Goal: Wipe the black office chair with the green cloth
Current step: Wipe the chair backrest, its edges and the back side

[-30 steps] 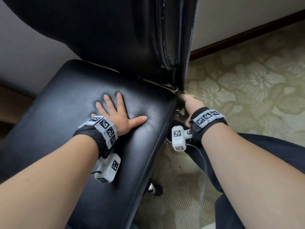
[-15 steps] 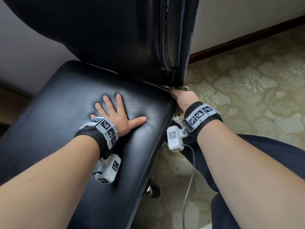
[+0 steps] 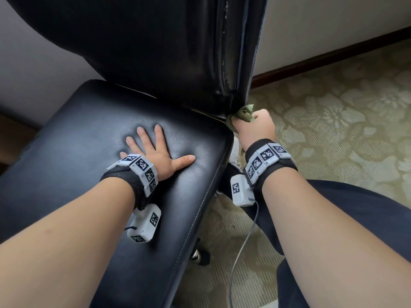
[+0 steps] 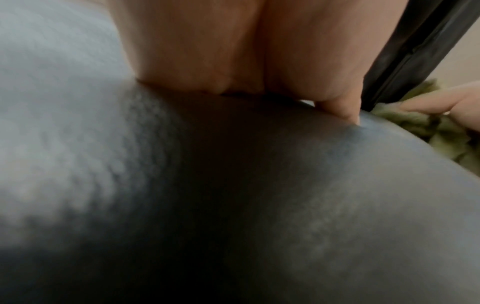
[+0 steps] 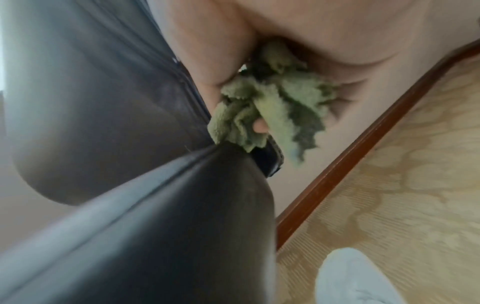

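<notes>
The black office chair fills the left of the head view, its seat (image 3: 93,138) below its upright backrest (image 3: 160,45). My left hand (image 3: 155,150) lies flat on the seat with its fingers spread. My right hand (image 3: 251,127) grips the bunched green cloth (image 3: 244,113) at the backrest's lower right corner, where it meets the seat. In the right wrist view the cloth (image 5: 272,107) is crumpled in my fist against the backrest edge (image 5: 187,90). The left wrist view shows my thumb (image 4: 340,107) pressed on the seat (image 4: 233,185) and the cloth (image 4: 415,125) at far right.
A patterned green carpet (image 3: 333,121) covers the floor to the right, ending at a dark wooden skirting board (image 3: 322,56) under a pale wall. My dark-trousered leg (image 3: 355,218) is at lower right. A chair caster (image 3: 200,256) shows under the seat edge.
My right hand with the cloth has moved up along the seat's right edge to the backrest's bottom corner. My left hand has stayed flat on the seat.
</notes>
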Demonstrator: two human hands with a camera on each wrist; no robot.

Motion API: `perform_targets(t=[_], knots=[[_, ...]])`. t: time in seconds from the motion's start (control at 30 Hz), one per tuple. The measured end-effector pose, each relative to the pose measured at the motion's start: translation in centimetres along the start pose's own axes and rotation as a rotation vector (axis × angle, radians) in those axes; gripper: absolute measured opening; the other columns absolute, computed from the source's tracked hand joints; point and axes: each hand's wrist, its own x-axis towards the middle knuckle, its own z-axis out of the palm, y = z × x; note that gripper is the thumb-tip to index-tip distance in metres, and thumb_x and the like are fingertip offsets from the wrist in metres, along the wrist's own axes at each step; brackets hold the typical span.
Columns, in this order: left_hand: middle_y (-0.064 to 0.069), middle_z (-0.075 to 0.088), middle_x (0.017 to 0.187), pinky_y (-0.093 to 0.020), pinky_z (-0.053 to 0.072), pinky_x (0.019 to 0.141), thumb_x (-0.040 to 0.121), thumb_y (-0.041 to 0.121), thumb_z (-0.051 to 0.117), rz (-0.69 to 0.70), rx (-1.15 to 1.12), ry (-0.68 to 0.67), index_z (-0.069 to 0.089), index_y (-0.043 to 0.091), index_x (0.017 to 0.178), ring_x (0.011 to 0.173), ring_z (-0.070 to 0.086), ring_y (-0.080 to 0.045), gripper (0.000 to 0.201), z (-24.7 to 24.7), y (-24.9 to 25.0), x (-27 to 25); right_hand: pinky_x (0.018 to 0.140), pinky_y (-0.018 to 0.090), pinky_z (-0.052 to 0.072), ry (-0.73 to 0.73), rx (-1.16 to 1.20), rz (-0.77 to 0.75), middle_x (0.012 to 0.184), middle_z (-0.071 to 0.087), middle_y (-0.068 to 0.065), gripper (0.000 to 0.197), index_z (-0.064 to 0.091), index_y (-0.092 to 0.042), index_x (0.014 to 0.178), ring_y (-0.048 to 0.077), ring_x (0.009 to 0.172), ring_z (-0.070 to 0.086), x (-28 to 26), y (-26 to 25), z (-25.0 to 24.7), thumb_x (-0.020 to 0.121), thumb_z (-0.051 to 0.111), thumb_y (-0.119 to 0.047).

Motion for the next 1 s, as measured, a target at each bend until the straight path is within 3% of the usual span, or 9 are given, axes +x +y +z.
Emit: perform_targets(t=[0.1, 0.23, 0.37, 0.43, 0.57, 0.63, 0.73, 0.87, 1.0], knots=[[-0.011, -0.033, 0.168, -0.072, -0.006, 0.120, 0.060, 0.104, 0.036, -0.002, -0.012, -0.015, -0.026, 0.033, 0.160, 0.153, -0.023, -0.050, 0.138, -0.1, 0.0, 0.1, 0.058, 0.031, 0.044, 0.081, 0.121, -0.124, 0.074, 0.058, -0.007, 0.041, 0.045, -0.023, 0.089, 0.018, 0.067, 0.057, -1.3, -1.3, -0.8, 0.078, 0.076, -0.047], [-0.010, -0.034, 0.168, -0.072, -0.006, 0.121, 0.062, 0.103, 0.038, 0.002, -0.023, -0.017, -0.026, 0.034, 0.160, 0.153, -0.024, -0.050, 0.136, -0.1, -0.1, 0.1, 0.074, 0.030, 0.054, 0.061, 0.243, -0.211, 0.076, 0.069, -0.008, 0.022, 0.069, -0.023, 0.089, 0.011, 0.077, 0.066, -2.3, -2.0, -0.6, 0.082, 0.078, -0.042], [-0.011, -0.033, 0.168, -0.072, -0.006, 0.120, 0.063, 0.103, 0.039, 0.004, -0.018, -0.009, -0.025, 0.033, 0.161, 0.153, -0.023, -0.050, 0.135, -0.1, -0.1, 0.0, 0.094, 0.026, 0.051, 0.059, 0.167, -0.333, 0.103, 0.069, -0.007, 0.022, 0.077, -0.029, 0.110, 0.010, 0.096, 0.064, -3.0, -2.2, 0.1, 0.089, 0.070, -0.033], [-0.011, -0.033, 0.168, -0.072, -0.006, 0.120, 0.062, 0.103, 0.038, 0.007, -0.017, -0.012, -0.025, 0.033, 0.160, 0.153, -0.024, -0.050, 0.136, -0.1, -0.2, 0.1, 0.091, 0.029, 0.052, 0.103, 0.140, -0.339, 0.102, 0.069, -0.005, 0.021, 0.074, -0.029, 0.108, 0.013, 0.094, 0.063, -2.6, -2.6, 0.1, 0.088, 0.068, -0.031], [-0.011, -0.033, 0.168, -0.072, -0.005, 0.120, 0.059, 0.105, 0.035, 0.006, -0.015, -0.004, -0.026, 0.034, 0.160, 0.153, -0.023, -0.050, 0.137, 0.1, -0.2, 0.3, 0.067, 0.034, 0.055, 0.169, 0.301, -0.240, 0.082, 0.060, -0.008, 0.022, 0.054, -0.024, 0.099, 0.008, 0.067, 0.060, -2.5, -3.2, 0.0, 0.084, 0.069, -0.020], [-0.011, -0.031, 0.169, -0.072, -0.004, 0.120, 0.061, 0.105, 0.034, 0.004, -0.004, 0.005, -0.025, 0.033, 0.161, 0.154, -0.022, -0.049, 0.136, 0.1, -0.1, 0.2, 0.059, 0.035, 0.056, 0.158, 0.282, -0.240, 0.081, 0.059, -0.005, 0.021, 0.050, -0.028, 0.095, 0.006, 0.062, 0.060, -2.6, -3.1, 0.0, 0.081, 0.063, -0.018], [-0.012, -0.030, 0.169, -0.071, -0.004, 0.119, 0.063, 0.104, 0.034, 0.005, 0.009, 0.008, -0.024, 0.032, 0.161, 0.154, -0.020, -0.049, 0.134, -0.1, -0.1, -0.1, 0.065, 0.040, 0.061, 0.148, 0.206, -0.308, 0.093, 0.063, -0.007, 0.019, 0.059, -0.033, 0.093, 0.018, 0.078, 0.067, -2.4, -2.9, -0.2, 0.079, 0.058, -0.021], [-0.012, -0.030, 0.169, -0.071, -0.004, 0.120, 0.064, 0.103, 0.036, 0.009, 0.003, 0.009, -0.023, 0.032, 0.162, 0.154, -0.020, -0.049, 0.134, -0.2, -0.1, -0.1, 0.076, 0.014, 0.043, 0.201, 0.134, -0.366, 0.099, 0.063, 0.000, 0.018, 0.074, -0.024, 0.098, 0.009, 0.081, 0.055, -1.8, -2.9, -0.4, 0.087, 0.065, -0.013], [-0.012, -0.031, 0.169, -0.072, -0.006, 0.119, 0.058, 0.105, 0.034, 0.009, -0.017, 0.001, -0.024, 0.033, 0.161, 0.154, -0.022, -0.050, 0.138, -0.1, -0.1, 0.0, 0.085, 0.019, 0.048, 0.170, 0.164, -0.328, 0.101, 0.057, -0.004, 0.015, 0.076, -0.019, 0.105, 0.011, 0.089, 0.060, -2.3, -2.3, 0.3, 0.092, 0.070, -0.022]])
